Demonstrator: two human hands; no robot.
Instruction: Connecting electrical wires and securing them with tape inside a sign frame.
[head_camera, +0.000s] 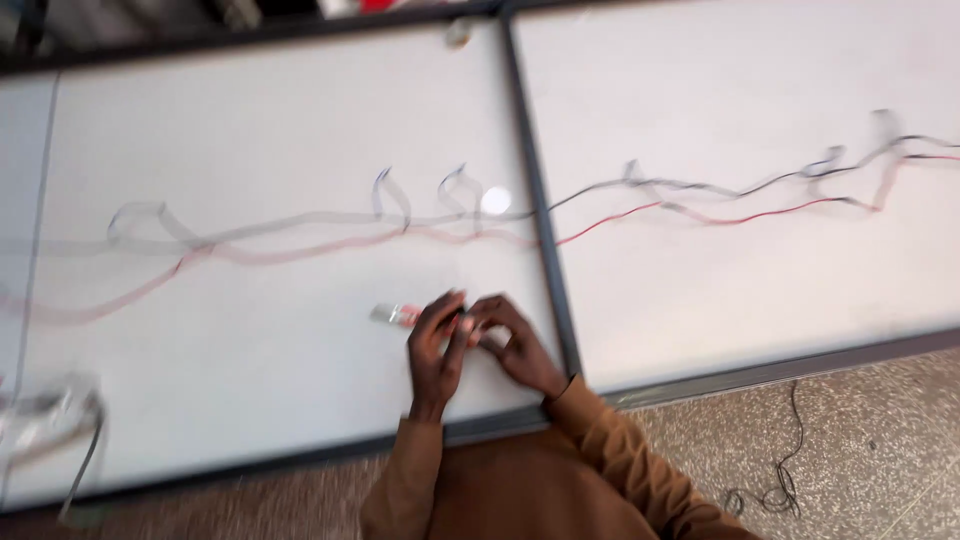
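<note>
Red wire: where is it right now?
Head view: the red wire runs across both white panels, beside the black wire, above both hands.

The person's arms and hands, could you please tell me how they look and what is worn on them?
Both arms wear long brown sleeves of soft, creased cloth that end at the wrists. The left hand and right hand are bare, with no gloves. The picture is too blurred to show any ring, watch or marking.

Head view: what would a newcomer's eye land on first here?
Two hands, left and right, meet at the near edge of a white panel, pinching a small blurred piece. Behind them a red wire and a black wire snake across both panels, over the dark frame bar.
</note>
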